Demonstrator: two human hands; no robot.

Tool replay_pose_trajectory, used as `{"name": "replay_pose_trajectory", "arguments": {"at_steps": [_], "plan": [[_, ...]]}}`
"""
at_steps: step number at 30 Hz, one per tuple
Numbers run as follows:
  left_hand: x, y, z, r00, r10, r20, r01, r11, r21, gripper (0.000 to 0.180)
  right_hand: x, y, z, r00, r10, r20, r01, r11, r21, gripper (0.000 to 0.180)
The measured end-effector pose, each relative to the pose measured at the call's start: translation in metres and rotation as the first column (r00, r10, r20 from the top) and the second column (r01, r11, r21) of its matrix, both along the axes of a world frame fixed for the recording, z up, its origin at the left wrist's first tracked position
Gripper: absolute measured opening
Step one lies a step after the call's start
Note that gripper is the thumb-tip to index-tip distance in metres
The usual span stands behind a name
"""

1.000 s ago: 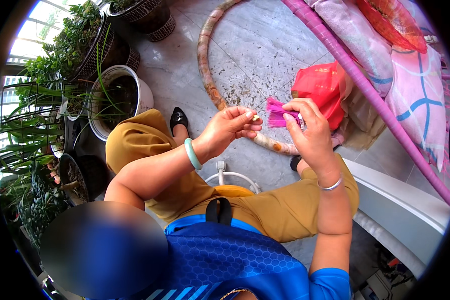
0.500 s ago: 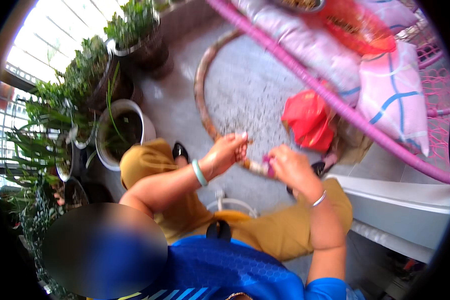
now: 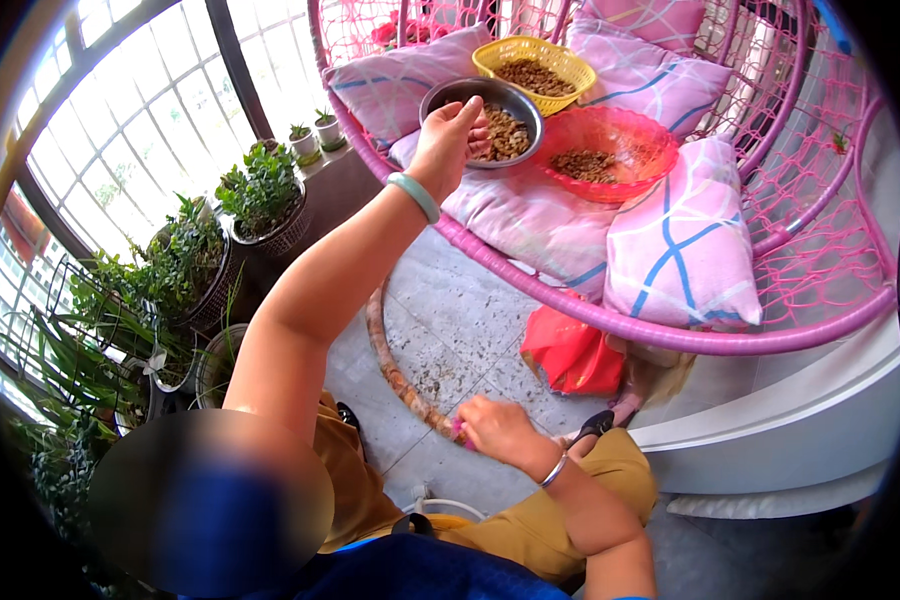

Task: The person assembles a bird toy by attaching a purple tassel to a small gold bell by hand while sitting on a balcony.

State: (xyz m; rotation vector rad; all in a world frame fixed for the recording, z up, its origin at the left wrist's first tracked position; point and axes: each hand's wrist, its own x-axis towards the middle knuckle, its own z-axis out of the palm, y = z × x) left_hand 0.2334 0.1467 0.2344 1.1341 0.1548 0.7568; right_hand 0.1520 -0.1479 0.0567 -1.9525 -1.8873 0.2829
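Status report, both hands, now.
Left hand over the metal bowl, fingers bunched. Right hand low at knee, gripping a small pink thing. Nothing blocking.

A: Count the containers on the swing seat.
B: Three. One round steel bowl (image 3: 485, 112), one yellow woven plastic basket (image 3: 533, 62) far, one red plastic mesh basket (image 3: 605, 152) right.
A: Cushions?
B: Four pink blue-striped cushions (image 3: 682, 240) visible. One red plastic bag (image 3: 568, 352) on the floor.

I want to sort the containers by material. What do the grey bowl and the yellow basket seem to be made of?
The grey bowl looks like metal: smooth, dull silver sheen on its rim. The yellow basket seems moulded plastic, judging by its bright even colour and perforated lattice wall.
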Motion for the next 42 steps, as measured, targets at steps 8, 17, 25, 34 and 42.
{"name": "replay_pose_trajectory", "arguments": {"at_steps": [8,17,25,34,42], "plan": [[0.113,-0.054,-0.016,0.955,0.079,-0.287,0.113,0.796,0.595,0.019,-0.016,0.001,0.004,0.993,0.079,-0.09,-0.085,0.994,-0.063,0.011],[0.207,-0.033,-0.05,0.804,0.312,-0.506,0.567,-0.147,0.811,0.023,-0.02,0.006,0.006,0.987,0.133,-0.089,-0.14,0.987,-0.08,0.016],[0.221,-0.034,-0.069,0.709,0.256,-0.658,0.667,0.06,0.742,0.023,-0.023,0.005,0.012,0.978,0.156,-0.137,-0.157,0.988,-0.001,0.013],[0.212,-0.024,-0.067,0.836,0.24,-0.494,0.494,0.064,0.867,0.013,-0.029,0.004,0.004,0.972,0.175,-0.157,-0.186,0.981,-0.052,0.01],[0.2,-0.026,-0.058,0.772,-0.253,-0.584,0.479,0.835,0.271,0.015,-0.024,0.006,-0.006,0.971,0.171,-0.17,-0.181,0.982,-0.048,0.01]]}}
